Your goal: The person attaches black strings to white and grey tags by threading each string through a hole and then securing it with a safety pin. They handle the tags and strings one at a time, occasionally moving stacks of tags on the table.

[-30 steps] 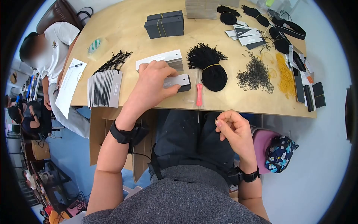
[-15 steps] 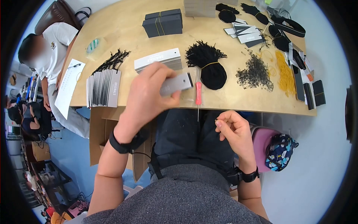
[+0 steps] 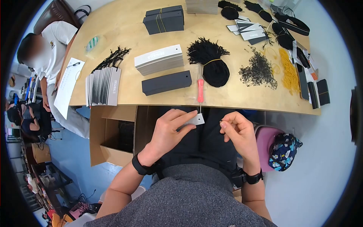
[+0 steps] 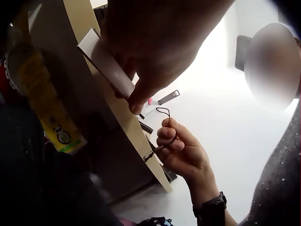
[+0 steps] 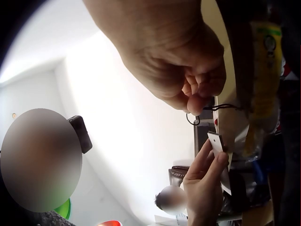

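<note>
Tag is clamped between thumb and fingers of the left hand, above the lap, near the table edge. Right hand pinches a dark cord at thumb and fingertips, other fingers curled. Wooden table bears a dark stack, pale stack, red-handled tool and black cord bundle. Seated person at left; cardboard box below.
</note>
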### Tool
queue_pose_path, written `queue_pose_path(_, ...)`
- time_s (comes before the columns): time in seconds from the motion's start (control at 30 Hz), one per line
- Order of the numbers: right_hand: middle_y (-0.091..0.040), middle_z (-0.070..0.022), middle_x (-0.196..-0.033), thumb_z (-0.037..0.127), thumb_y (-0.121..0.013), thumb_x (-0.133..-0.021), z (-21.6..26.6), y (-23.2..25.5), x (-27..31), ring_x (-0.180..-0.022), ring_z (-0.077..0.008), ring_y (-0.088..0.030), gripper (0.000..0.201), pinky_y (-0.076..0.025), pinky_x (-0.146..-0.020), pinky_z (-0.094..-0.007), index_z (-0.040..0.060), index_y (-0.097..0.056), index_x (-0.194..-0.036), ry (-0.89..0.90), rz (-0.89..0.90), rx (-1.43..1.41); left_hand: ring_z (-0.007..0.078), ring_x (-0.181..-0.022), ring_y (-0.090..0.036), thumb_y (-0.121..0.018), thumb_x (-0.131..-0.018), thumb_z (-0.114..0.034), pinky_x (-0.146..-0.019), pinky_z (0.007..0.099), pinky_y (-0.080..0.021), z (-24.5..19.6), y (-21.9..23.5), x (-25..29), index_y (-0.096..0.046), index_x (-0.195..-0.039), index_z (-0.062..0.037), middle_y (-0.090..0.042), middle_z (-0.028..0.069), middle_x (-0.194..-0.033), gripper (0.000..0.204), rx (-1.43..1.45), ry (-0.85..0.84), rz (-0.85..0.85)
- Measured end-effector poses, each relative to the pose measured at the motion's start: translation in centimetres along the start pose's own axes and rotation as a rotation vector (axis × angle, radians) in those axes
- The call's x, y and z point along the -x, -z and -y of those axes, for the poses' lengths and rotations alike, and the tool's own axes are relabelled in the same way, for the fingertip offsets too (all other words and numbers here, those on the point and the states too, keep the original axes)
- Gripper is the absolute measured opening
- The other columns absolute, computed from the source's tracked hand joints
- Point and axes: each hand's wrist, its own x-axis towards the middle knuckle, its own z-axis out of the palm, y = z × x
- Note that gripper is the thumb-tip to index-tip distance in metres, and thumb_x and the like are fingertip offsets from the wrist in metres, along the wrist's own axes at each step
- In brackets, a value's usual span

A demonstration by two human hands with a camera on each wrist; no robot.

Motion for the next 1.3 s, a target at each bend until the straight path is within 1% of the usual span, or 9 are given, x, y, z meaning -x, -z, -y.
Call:
queue_pose_path(0.33,-0.064,-0.0009,-0.084,0.008,-0.064,-0.096,-1.0,-1.6,-0.1,-0.071,-0.0029,-0.058,0.010,-0.047,-0.056,-0.0180,0.0001,-0.062,-0.102,0.003,0.068,-0.039,0.0219,-0.072,-0.063,-0.080,-0.075,-0.003,-0.066,0.0306,-0.051,-0.4,-0.9,0.3,-0.072,-0.113,-0.0056,-0.066,0.0097,-0.087,0.039,0.067,0.175,0.026)
queue_pose_path(0.43,-0.064,-0.0010,-0.083,0.008,-0.065,-0.096,-0.9,-1.8,-0.2,-0.070,-0.0028,-0.058,0.010,-0.047,-0.056,-0.0181,0.0000,-0.062,-0.101,0.002,0.071,-0.021,0.0206,-0.073,-0.063,-0.078,-0.077,-0.001,-0.069,0.0295,-0.050,0.2,-0.8,-0.5,-0.071,-0.104,-0.0024,-0.067,0.0098,-0.088,0.028,0.247,0.177,0.085)
queue_pose_path(0.5,-0.064,-0.0010,-0.083,0.008,-0.065,-0.095,-0.9,-1.8,-0.3,-0.070,-0.0028,-0.058,0.010,-0.047,-0.055,-0.0182,-0.0001,-0.062,-0.100,0.001,0.074,-0.007,0.0185,-0.073,-0.063,-0.077,-0.078,0.000,-0.072,0.0282,-0.049,-0.1,-0.2,-1.1,-0.069,-0.094,-0.0005,-0.067,0.0091,-0.088,0.019,0.311,0.304,0.193)
queue_pose_path(0.73,-0.064,-0.0006,-0.081,0.008,-0.066,-0.095,-1.0,-1.9,-0.2,-0.067,-0.0024,-0.056,0.009,-0.047,-0.055,-0.0186,-0.0001,-0.062,-0.099,0.000,0.086,0.011,0.0107,-0.077,-0.061,-0.074,-0.081,0.002,-0.069,0.0270,-0.049,2.1,-0.6,-1.1,-0.061,-0.101,0.0003,-0.067,0.0049,-0.087,0.024,0.408,0.262,0.271)
queue_pose_path(0.8,-0.064,-0.0005,-0.081,0.008,-0.066,-0.095,-1.0,-1.8,-0.2,-0.068,-0.0023,-0.056,0.010,-0.047,-0.055,-0.0187,-0.0001,-0.062,-0.099,-0.006,0.094,0.019,0.0070,-0.082,-0.061,-0.073,-0.084,0.003,-0.069,0.0243,-0.049,2.2,-0.7,-1.2,-0.059,-0.104,-0.0002,-0.067,0.0036,-0.091,0.025,0.582,0.406,0.367)
queue_pose_path(0.9,-0.064,-0.0003,-0.081,0.008,-0.066,-0.095,-1.0,-1.9,-0.2,-0.068,-0.0023,-0.057,0.010,-0.048,-0.055,-0.0188,-0.0002,-0.062,-0.098,-0.013,0.101,0.031,0.0079,-0.076,-0.059,-0.074,-0.081,0.004,-0.070,0.0267,-0.050,1.3,-0.4,-1.6,-0.058,-0.098,0.0008,-0.066,0.0047,-0.084,0.023,0.685,0.556,0.329)
queue_pose_path(1.03,-0.064,0.0000,-0.081,0.008,-0.066,-0.095,-0.9,-2.2,-0.3,-0.067,-0.0023,-0.057,0.010,-0.048,-0.056,-0.0188,-0.0001,-0.062,-0.098,-0.011,0.106,0.024,0.0064,-0.071,-0.058,-0.074,-0.081,0.003,-0.065,0.0242,-0.048,1.9,-0.9,-1.7,-0.060,-0.097,0.0009,-0.067,0.0036,-0.083,0.021,0.596,0.347,0.260)
queue_pose_path(1.1,-0.065,0.0001,-0.081,0.008,-0.066,-0.095,-1.0,-2.1,-0.3,-0.067,-0.0023,-0.057,0.010,-0.048,-0.056,-0.0188,-0.0001,-0.062,-0.098,-0.011,0.110,0.025,0.0051,-0.070,-0.059,-0.074,-0.082,0.003,-0.063,0.0220,-0.048,1.7,-0.6,-1.8,-0.064,-0.096,0.0002,-0.068,0.0027,-0.083,0.018,0.724,0.541,0.372)
queue_pose_path(1.3,-0.065,0.0000,-0.080,0.008,-0.066,-0.094,-1.2,-2.2,-0.4,-0.066,-0.0023,-0.056,0.009,-0.047,-0.055,-0.0188,0.0001,-0.063,-0.098,-0.006,0.098,0.058,0.0057,-0.074,-0.061,-0.073,-0.083,0.001,-0.064,0.0218,-0.050,2.5,-1.0,-1.8,-0.068,-0.105,-0.0005,-0.070,0.0022,-0.086,0.022,0.773,0.585,0.391)
